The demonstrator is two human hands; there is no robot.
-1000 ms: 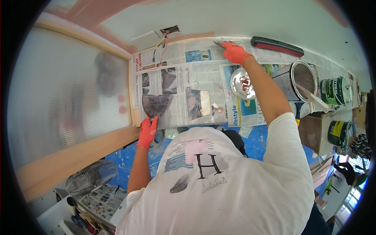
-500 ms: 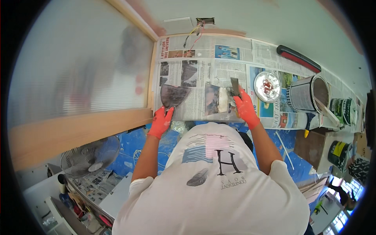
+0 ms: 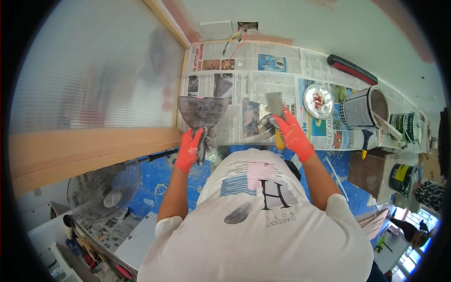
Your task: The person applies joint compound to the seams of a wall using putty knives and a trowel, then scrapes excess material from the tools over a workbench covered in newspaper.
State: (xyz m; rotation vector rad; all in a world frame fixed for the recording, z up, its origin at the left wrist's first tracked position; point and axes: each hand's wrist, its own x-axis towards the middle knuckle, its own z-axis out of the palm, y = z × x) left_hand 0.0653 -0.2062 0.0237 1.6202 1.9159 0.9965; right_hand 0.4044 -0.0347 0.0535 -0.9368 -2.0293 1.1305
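Both my hands wear red-orange gloves with pale smears. My left hand (image 3: 189, 152) is closed round the handle of a wide putty knife (image 3: 202, 113), whose dark, stained blade points away from me over the newspaper. Closed as well, my right hand (image 3: 295, 134) grips a narrow putty knife (image 3: 274, 102) with a grey blade pointing away from me. A yellow handle end shows below its fingers. The two blades are apart, above the newspaper (image 3: 239, 124) that covers the worktop.
On the right stand a foil-covered round dish (image 3: 319, 102), a large open can (image 3: 359, 110) and a green-labelled tub (image 3: 405, 127). A black-and-red long tool (image 3: 352, 69) lies by the wall. Loose wires (image 3: 242, 34) hang from a wall box. A fan (image 3: 105, 190) stands lower left.
My left hand has turned the wide putty knife so its blade faces up broadly and its handle shows. The narrow putty knife has moved left and turned its flat face up.
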